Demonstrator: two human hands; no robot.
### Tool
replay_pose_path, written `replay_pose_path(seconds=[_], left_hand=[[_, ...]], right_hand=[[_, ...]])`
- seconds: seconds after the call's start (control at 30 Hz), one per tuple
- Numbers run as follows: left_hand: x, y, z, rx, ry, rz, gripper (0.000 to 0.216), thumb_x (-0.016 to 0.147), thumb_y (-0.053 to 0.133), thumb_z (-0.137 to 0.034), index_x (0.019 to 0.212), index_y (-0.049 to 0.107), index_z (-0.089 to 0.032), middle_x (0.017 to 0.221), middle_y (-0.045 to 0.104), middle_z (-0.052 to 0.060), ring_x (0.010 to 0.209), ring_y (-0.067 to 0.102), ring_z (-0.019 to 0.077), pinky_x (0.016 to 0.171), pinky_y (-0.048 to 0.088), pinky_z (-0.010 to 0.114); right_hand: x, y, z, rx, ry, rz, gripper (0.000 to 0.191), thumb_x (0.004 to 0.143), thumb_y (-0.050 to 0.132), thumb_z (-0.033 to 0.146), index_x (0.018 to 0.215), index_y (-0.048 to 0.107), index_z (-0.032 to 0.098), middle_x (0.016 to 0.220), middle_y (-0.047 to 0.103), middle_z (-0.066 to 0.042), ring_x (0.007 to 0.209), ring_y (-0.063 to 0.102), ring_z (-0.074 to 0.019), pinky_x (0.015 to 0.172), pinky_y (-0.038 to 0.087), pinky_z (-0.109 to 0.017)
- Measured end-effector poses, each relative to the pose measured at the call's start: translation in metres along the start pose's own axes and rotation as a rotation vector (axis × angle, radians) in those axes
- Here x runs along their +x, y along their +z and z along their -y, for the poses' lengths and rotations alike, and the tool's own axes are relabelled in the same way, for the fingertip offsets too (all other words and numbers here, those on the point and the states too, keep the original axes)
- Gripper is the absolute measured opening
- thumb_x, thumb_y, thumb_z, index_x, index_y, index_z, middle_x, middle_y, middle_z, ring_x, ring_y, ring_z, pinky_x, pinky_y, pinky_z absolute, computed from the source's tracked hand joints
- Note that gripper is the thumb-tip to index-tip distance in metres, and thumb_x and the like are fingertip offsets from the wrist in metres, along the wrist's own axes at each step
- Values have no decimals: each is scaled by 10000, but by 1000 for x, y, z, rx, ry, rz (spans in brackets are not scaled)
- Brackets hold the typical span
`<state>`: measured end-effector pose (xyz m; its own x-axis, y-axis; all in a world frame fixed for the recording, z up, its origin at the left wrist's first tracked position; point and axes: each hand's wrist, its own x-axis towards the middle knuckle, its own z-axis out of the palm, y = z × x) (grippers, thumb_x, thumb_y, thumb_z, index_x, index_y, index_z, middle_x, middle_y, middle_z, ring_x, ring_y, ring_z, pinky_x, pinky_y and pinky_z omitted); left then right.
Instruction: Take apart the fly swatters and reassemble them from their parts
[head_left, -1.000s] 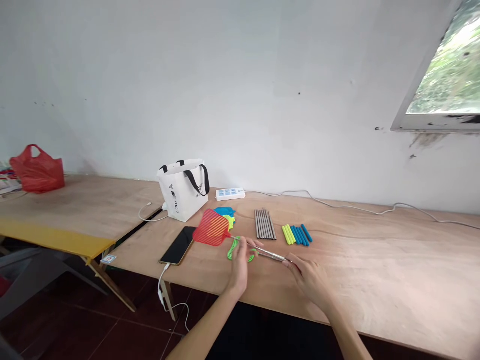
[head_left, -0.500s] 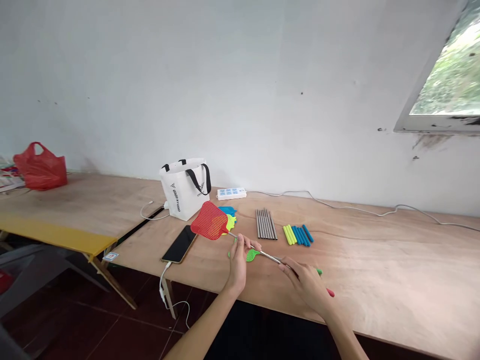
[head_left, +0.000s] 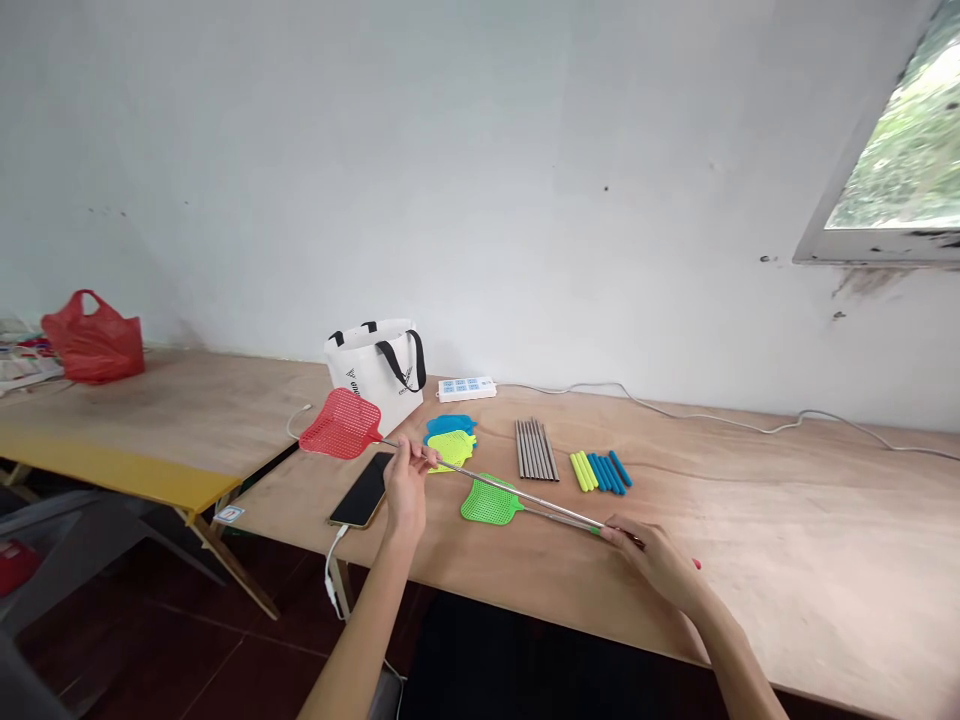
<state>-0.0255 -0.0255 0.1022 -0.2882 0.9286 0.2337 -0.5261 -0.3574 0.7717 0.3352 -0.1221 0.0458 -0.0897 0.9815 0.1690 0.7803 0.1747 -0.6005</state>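
A red fly swatter [head_left: 341, 424] with a long metal telescopic rod is held across my front, its head up to the left. My left hand [head_left: 407, 487] pinches the rod just below the red head. My right hand [head_left: 654, 560] is closed round the rod near its handle, whose red tip shows past the hand. Under it on the table lies a green fly swatter [head_left: 490, 500], its grip partly hidden by my right hand. Yellow [head_left: 454, 448] and blue [head_left: 448, 425] swatter heads overlap behind the rod. Several metal rods [head_left: 535, 450], yellow grips [head_left: 583, 471] and blue grips [head_left: 609, 472] lie beyond.
A phone [head_left: 361, 490] with a white cable lies at the table's left front edge. Behind it stand a white tote bag [head_left: 397, 400] and a power strip [head_left: 466, 389] against the wall. A red plastic bag [head_left: 94, 340] sits on the left table.
My left hand has moved left and my right hand slightly right, with the red swatter's rod now drawn out longer. The green swatter below is more fully exposed.
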Motion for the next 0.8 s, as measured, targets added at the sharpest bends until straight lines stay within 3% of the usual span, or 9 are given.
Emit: replay_pose_path(seconds=[0.2,0.33,0.5,0.8], left_hand=[[-2,2,2,28,-20,-32,451,783,765,-576,712,533,-195,651,597,-8,650,610,151,654,482,260],[-2,4,5,62,1,-93,476,783,727,-633,746,576,-183,677,654,23,658,647,172,609,470,261],[-2,4,8,51,53,-178,542,796,687,-696,676,498,-203,598,633,5,594,638,157,573,454,251],[-34,27,43,101,-113,31,536,867,588,-712,760,570,-187,739,745,102,720,732,232,527,461,252]], right_hand=[[-4,-4,1,-18,58,-52,523,960,434,644,678,593,234,641,612,12,621,552,-163,591,388,-257],[-3,-7,4,-2,26,-38,539,967,417,662,688,594,235,638,603,14,616,555,-163,597,390,-258],[-2,3,18,-52,0,-56,555,982,371,669,679,564,246,597,584,13,580,551,-171,582,375,-268],[-8,26,41,-118,-2,-201,576,997,324,663,686,584,253,566,603,2,534,562,-174,548,328,-270]])
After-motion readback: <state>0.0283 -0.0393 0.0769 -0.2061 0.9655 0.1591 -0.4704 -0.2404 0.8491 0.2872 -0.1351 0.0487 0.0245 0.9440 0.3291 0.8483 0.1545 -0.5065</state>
